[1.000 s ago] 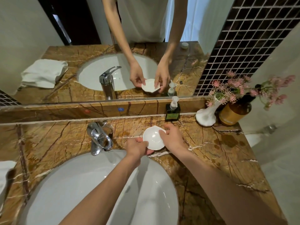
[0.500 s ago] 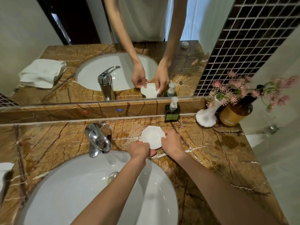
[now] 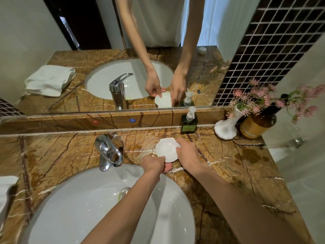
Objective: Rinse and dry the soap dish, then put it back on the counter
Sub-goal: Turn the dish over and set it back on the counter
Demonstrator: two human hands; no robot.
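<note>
Now held at the counter (image 3: 228, 166) edge, just behind the basin (image 3: 88, 199) rim: soap dish (image 3: 167, 149), white, scalloped, empty. Left hand (image 3: 153, 164) pinching the near rim; right hand (image 3: 189, 155) clamped on the right rim. Little changed over the last second: dish shifted slightly left, tilted a touch more toward the viewer. Tap (image 3: 108, 152) not running. Folded towel (image 3: 5, 189) at far left, untouched. Judged: rinse or drying not confirmed; placement not confirmed either.
</note>
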